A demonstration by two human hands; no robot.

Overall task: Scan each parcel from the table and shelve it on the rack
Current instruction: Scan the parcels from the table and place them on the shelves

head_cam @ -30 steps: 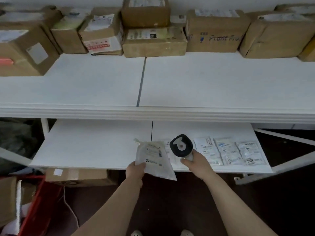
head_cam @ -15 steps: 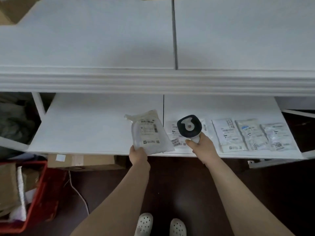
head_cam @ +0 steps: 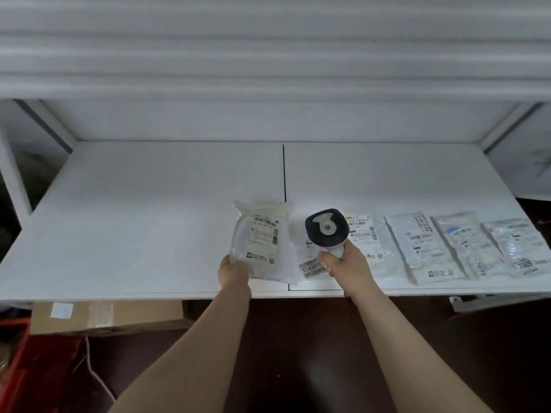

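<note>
Head view, single camera, looking down at the rack.

Left hand (head_cam: 234,271): fingers curled round the near left corner of a clear plastic parcel (head_cam: 262,239) and pinching it. Printed label faces up, with a barcode strip near the far edge and a second small code near the near edge. The parcel sits over the lower shelf (head_cam: 149,219), just left of the dark seam (head_cam: 284,174) between the two shelf panels. Its right edge overlaps the next bag in the row. Cannot tell whether it lies flat on the shelf or is held slightly above it.

Right hand (head_cam: 347,263): closed around the pale handle of a handheld barcode scanner (head_cam: 326,231). The scanner's dark head, with a pale top plate, stands upright just right of the held parcel, apart from it. It partly covers the second bag (head_cam: 311,268), on which a label with digits shows near the thumb.

Row on the right half of the lower shelf, left to right, near the front edge:
- third bag (head_cam: 365,236), yellow tab at its far corner
- fourth bag (head_cam: 423,248), white, long
- fifth bag (head_cam: 465,242), blue mark on label
- sixth bag (head_cam: 518,248), clear, crumpled

All lie flat, label up, close beside one another. Label text is too blurred to read.

The left panel of the lower shelf carries only the held parcel at its right end. The upper shelf edge (head_cam: 268,70) fills the top of the frame, blurred.

Below the shelf at left: cardboard box (head_cam: 119,317) with a white sticker, red crate (head_cam: 29,368) and a thin white cable (head_cam: 95,374) on the dark floor.
</note>
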